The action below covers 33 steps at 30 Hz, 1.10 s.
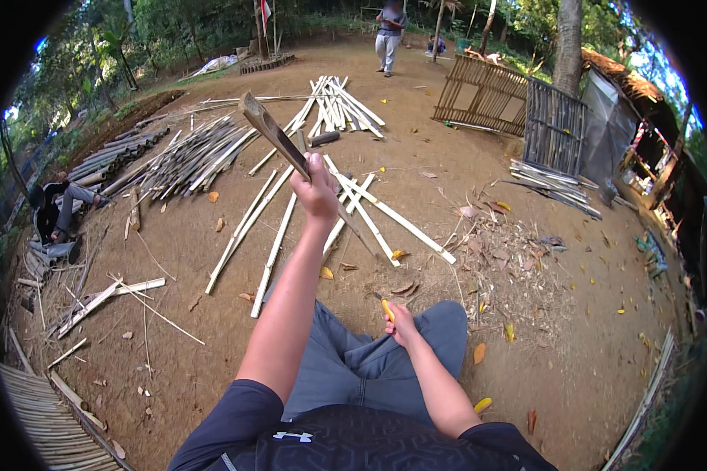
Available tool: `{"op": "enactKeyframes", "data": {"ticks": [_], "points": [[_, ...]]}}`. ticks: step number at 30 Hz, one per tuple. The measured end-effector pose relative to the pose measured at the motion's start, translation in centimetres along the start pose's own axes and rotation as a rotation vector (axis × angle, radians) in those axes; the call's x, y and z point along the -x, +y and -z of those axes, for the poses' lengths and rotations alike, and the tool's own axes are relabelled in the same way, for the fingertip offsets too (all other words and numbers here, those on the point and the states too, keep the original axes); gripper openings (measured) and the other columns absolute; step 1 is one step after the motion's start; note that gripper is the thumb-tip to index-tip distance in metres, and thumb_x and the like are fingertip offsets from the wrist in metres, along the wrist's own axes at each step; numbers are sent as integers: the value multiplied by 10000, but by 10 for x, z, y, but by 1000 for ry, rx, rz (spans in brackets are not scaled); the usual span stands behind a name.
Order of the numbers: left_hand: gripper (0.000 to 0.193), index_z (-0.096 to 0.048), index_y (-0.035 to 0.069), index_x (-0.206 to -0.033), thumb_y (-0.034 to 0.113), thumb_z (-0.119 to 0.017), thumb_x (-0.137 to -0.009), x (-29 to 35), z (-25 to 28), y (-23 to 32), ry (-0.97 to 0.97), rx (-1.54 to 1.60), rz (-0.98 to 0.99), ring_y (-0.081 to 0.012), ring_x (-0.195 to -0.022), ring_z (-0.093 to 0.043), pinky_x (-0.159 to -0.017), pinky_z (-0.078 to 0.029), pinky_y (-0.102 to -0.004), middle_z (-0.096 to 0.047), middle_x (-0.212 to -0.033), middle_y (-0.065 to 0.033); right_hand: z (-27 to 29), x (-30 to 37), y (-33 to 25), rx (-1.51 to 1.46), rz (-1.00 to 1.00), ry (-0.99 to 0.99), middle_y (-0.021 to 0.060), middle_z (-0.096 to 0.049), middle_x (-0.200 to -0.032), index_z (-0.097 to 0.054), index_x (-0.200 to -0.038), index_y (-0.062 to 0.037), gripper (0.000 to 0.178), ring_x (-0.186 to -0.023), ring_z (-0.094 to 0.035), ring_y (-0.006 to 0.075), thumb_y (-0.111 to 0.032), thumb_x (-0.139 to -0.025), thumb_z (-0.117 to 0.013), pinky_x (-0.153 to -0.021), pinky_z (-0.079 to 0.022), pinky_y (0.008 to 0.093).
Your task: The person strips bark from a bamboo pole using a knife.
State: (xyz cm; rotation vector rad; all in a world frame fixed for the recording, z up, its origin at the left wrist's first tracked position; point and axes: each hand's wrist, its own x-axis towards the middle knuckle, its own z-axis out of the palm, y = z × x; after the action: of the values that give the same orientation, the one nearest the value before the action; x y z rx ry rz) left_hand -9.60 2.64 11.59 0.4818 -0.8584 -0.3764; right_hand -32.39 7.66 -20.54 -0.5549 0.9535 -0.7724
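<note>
My left hand (316, 188) is raised in front of me at arm's length, its fingers wrapped round a split bamboo piece (275, 135). The piece slants, its broad hollow end up to the left and its thin end pointing down to the right. Low over my lap, my right hand (401, 324) grips a yellow-handled knife (387, 309). Its short blade is small and hard to make out. The knife and the bamboo piece are apart. Beyond my left hand, pale bamboo strips (404, 216) fan out on the ground.
Farther off lie a pale strip pile (344, 106) and a darker bamboo pile (192, 157). Someone sits at the left (55, 208); another person (389, 39) stands at the back. Bamboo panels (479, 94) lean near a tree trunk (568, 47). Dry leaves and shavings (511, 263) litter the right.
</note>
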Motion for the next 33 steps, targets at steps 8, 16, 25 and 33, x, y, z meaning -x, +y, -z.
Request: {"op": "enactKeyframes", "data": {"ticks": [8,16,25,33], "points": [[349,-392,117,-705,229,-488,-1022,1,-2,-7,-10,6,-42,-37,-405,-329,-379,-276,-236,-336,-530,58,1,1,0,3,-5,11,30,-497,-755,-450,-1041,-159,242,-455,-363,71,-324,-970,-613,-421,-326,237],[363,-374,125,-703,253,-490,-1022,1,-4,-11,21,60,-11,-51,-406,-321,-383,-273,-252,-313,-524,62,5,-2,2,8,4,-15,35,-503,-751,-452,-1048,-152,248,-454,-377,74,-326,-972,-610,-418,-326,239],[359,-381,116,-717,260,-491,-1026,8,-5,-19,26,76,-5,-54,-406,-329,-387,-266,-249,-322,-517,54,4,-3,2,5,1,-9,33,-510,-740,-466,-1028,-148,231,-463,-387,80,-327,-975,-602,-424,-331,243],[383,-353,118,-706,277,-493,-1025,15,-5,-36,65,104,-30,-70,-416,-317,-399,-271,-257,-290,-520,45,1,0,2,-27,16,16,37,-511,-735,-460,-1019,-141,231,-467,-385,86,-310,-972,-611,-430,-334,240]]}}
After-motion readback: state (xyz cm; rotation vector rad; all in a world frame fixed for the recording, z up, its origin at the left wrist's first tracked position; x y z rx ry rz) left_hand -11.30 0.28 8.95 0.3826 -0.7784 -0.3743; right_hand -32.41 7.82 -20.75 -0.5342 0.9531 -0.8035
